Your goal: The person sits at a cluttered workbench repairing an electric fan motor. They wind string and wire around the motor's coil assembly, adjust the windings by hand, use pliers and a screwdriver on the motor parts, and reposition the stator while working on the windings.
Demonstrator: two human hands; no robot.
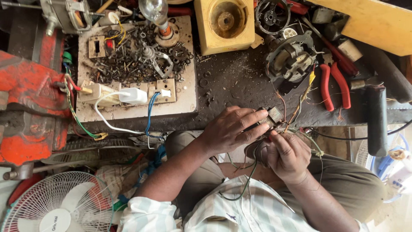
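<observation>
— What did the two hands hold, and how did the fingers stand?

— The left hand (231,129) lay over a small switch block (272,117); its fingers were stretched long across the block and pressed onto it, gripping it from above; the right hand (285,157) sat just beside and below, fingers curled shut around the bundle of thin wires (300,135) that ran out of the block; one block, two hands, several wires, too tangled to count.

— Where was the block, taking the white switchboard (137,109) as the mark?

— It hung to the right of the board, just off the near edge of the dark workbench (231,81), above the person's lap.

— What rested on the board itself?

— One clear light bulb (155,10) stood in a holder at its far edge; one white plug (133,95) sat in a socket near its front edge; a heap of dark screws and washers (133,60) covered its middle, too many to count.

— And beyond the board?

— One yellow motor housing (225,23) stood just right of its far corner; one open motor (289,58) lay further right; one pair of red-handled pliers (334,86) lay beyond that; one white table fan (60,204) stood well below the board, on the floor to the left.
</observation>
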